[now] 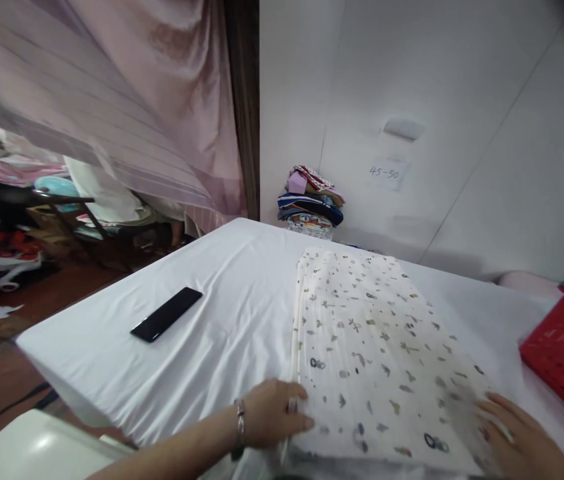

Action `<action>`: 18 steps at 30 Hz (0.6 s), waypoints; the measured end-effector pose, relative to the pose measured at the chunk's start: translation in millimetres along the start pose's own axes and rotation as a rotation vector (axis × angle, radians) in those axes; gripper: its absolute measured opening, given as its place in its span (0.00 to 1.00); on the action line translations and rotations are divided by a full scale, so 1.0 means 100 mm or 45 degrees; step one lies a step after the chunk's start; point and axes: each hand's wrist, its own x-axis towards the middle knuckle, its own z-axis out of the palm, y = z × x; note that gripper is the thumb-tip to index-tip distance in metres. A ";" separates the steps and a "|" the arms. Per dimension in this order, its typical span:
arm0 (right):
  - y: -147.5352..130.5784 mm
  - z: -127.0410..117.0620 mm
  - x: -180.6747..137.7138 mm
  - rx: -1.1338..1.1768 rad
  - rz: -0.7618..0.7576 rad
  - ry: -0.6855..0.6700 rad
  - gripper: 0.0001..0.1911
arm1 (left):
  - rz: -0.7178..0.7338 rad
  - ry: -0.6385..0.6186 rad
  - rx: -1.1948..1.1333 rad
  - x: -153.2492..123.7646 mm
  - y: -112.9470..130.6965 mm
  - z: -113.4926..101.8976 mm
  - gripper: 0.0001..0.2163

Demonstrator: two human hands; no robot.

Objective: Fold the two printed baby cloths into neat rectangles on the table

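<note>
A folded white cloth (362,353) printed with small grey and olive motifs lies lengthwise on a white-covered table (222,300). At its near left edge is my left hand (275,413), wearing a silver bracelet, with fingers and thumb bent around the cloth's margin. My right hand (522,437) touches the near right edge, its fingers pointing left over the fabric. Motion blurs that hand and the cloth beside it, so its grip is unclear. The cloth's nearest end runs to the bottom of the head view.
A black phone (167,315) lies on the table's left part. On the right stands a red plastic basket (562,353). Folded clothes (312,203) are stacked by the wall beyond the far edge. A pink curtain (182,100) hangs at left, above a cluttered floor. A white stool-like surface (37,450) sits lower left.
</note>
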 end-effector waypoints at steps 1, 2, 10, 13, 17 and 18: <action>-0.22 0.16 -0.07 -0.024 -0.128 -0.047 0.16 | 0.014 0.041 0.028 0.07 0.01 -0.11 0.19; -0.47 0.33 -0.15 -0.031 -0.240 -0.171 0.17 | 0.009 0.070 0.018 0.17 0.02 -0.22 0.19; -1.82 1.42 -0.54 -0.181 -0.937 -0.809 0.22 | -0.153 0.417 -0.105 1.37 -0.09 -0.71 0.13; -1.86 1.64 -0.60 -0.389 -1.081 -0.908 0.27 | -0.238 0.476 -0.107 1.68 -0.12 -0.73 0.14; -1.80 1.73 -0.65 -0.579 -1.185 -0.869 0.28 | -0.362 0.531 -0.083 1.98 -0.08 -0.74 0.12; -1.79 1.73 -0.65 -0.603 -1.203 -0.854 0.28 | -0.387 0.541 -0.070 2.04 -0.06 -0.73 0.11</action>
